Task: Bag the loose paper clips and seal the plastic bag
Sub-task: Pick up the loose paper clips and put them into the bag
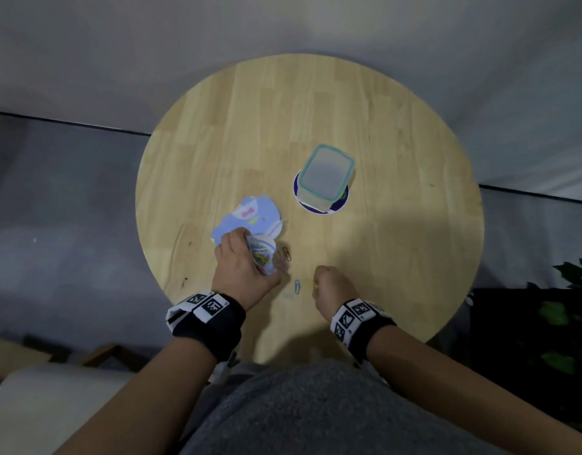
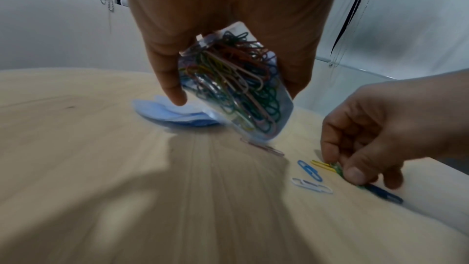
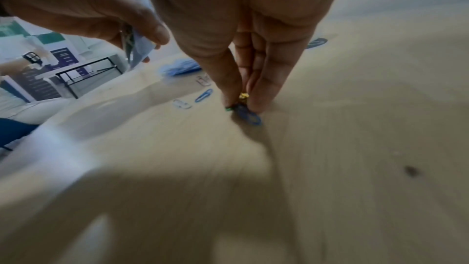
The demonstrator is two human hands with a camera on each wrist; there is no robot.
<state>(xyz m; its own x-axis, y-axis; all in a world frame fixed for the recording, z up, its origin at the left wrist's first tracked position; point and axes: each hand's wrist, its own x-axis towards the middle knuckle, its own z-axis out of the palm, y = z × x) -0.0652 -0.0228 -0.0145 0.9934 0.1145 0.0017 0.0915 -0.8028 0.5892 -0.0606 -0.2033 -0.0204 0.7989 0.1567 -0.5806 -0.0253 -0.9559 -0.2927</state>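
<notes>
Lower middle of the head view: left hand (image 1: 240,262) gripping plastic bag (image 2: 236,87) stuffed with clips. Just right, right hand (image 1: 332,287) pinching loose paper clips (image 2: 337,170) off table (image 1: 381,126). Blue clip (image 2: 309,170) lying nearby.

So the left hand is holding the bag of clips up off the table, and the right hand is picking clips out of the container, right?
Not quite. The left hand does hold the bag of clips, but the right hand is not at the container. It is pinching loose clips lying on the table, as the left wrist view shows. The container stands farther back, untouched.
</notes>
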